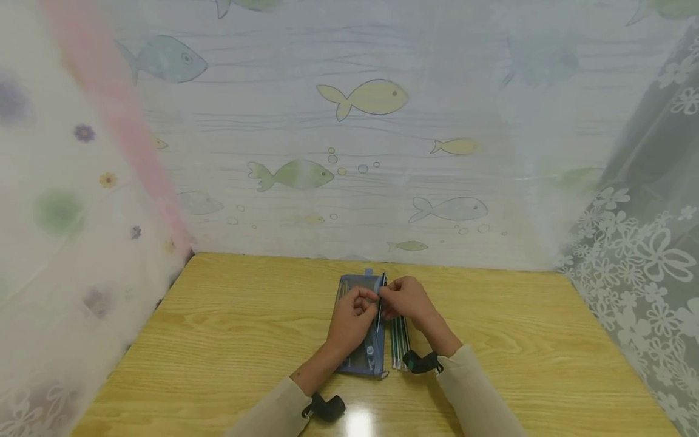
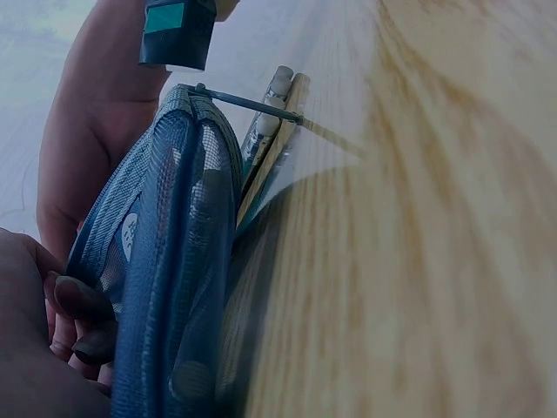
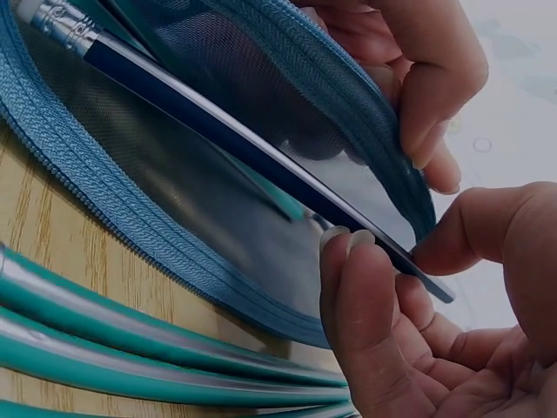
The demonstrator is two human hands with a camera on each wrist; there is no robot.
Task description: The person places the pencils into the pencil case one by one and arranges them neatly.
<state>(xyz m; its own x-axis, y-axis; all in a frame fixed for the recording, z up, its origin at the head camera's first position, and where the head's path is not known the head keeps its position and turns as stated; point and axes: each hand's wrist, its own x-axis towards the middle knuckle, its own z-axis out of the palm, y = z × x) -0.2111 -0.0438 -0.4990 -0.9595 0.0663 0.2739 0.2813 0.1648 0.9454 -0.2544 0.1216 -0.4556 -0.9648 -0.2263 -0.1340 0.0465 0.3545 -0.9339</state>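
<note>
A blue mesh zip pouch (image 1: 360,364) lies on the table with its zipper open. My left hand (image 1: 352,318) pinches the zipped edge of the opening. Between its thumb and fingers, my right hand (image 1: 409,300) holds a dark pencil (image 3: 218,126) near the end without the eraser. In the right wrist view this pencil slants across the mouth of the pouch, its metal-capped eraser end at the upper left. Inside the pouch a teal pencil (image 3: 278,200) shows behind it. Several green-and-silver pencils (image 1: 400,343) lie side by side just right of the pouch, partly below my right hand.
The wood-grain table (image 1: 229,340) meets a fish-patterned curtain (image 1: 284,212) at the back. Lace with white flowers (image 1: 655,261) hangs along the right. Black camera mounts sit on both wrists, the right one (image 1: 420,362) close to the loose pencils' near ends.
</note>
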